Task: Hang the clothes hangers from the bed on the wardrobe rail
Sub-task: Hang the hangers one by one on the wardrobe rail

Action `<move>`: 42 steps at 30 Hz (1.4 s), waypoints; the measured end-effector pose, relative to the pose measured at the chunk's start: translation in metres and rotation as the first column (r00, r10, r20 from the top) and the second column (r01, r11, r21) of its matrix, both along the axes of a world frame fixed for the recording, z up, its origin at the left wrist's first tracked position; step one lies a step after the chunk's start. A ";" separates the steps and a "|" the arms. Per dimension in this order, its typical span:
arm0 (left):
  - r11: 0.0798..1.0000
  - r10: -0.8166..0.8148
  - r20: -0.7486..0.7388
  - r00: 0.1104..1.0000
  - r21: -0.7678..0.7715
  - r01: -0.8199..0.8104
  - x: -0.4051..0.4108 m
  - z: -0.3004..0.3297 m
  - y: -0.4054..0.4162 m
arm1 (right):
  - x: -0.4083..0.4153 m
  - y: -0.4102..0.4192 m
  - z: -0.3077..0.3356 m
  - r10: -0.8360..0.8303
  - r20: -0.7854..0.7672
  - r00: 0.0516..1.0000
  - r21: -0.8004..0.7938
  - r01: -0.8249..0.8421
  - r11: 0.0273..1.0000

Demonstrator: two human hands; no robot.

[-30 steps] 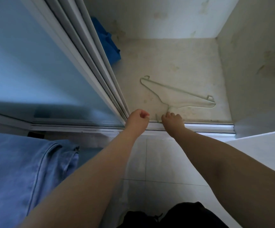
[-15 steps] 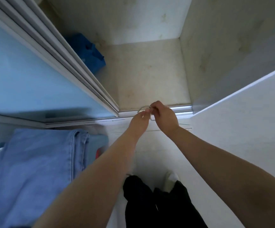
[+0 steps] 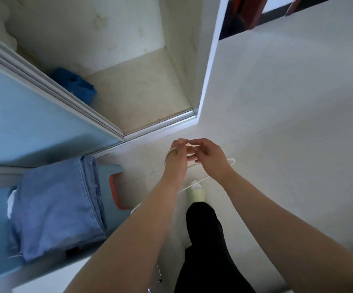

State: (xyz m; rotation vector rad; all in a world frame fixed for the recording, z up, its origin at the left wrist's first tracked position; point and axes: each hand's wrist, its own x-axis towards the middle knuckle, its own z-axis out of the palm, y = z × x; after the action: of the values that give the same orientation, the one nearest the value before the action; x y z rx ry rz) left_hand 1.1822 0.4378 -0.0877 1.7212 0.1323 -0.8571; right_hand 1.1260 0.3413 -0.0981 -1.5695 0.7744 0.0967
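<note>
Both hands hold 1 white hanger above the floor: the left hand grips its hook, the right hand pinches its wire. 1 folded pair of jeans lies left.

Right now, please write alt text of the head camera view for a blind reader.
Both hands, left hand and right hand, hold a white wire hanger above the tiled floor, before an open wardrobe. Folded jeans lie at left.
</note>
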 end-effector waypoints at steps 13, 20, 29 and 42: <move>0.918 -0.391 -0.061 0.918 0.042 0.394 -0.277 0.085 -0.074 | -0.373 -0.044 0.083 -0.600 -0.239 0.764 0.104 0.634 0.766; 0.731 -0.679 0.057 0.732 0.141 0.668 -0.411 0.084 -0.155 | -0.561 -0.092 0.103 -0.810 -0.313 0.497 0.103 0.865 0.491; 0.590 -0.800 0.171 0.575 0.054 0.806 -0.594 0.103 -0.265 | -0.752 -0.135 0.123 -0.915 -0.376 0.145 0.105 0.988 0.113; 0.081 -0.958 0.282 0.054 0.087 0.993 -0.709 0.131 -0.429 | -0.811 -0.207 0.119 -0.896 -0.367 -0.250 0.155 0.933 -0.324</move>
State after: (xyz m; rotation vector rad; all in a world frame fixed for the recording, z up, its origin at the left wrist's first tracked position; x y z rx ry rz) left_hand 0.4733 0.0090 0.0435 1.6035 -1.5326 -1.5312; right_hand 0.3151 0.1338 0.0208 -0.0045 1.8222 -0.9111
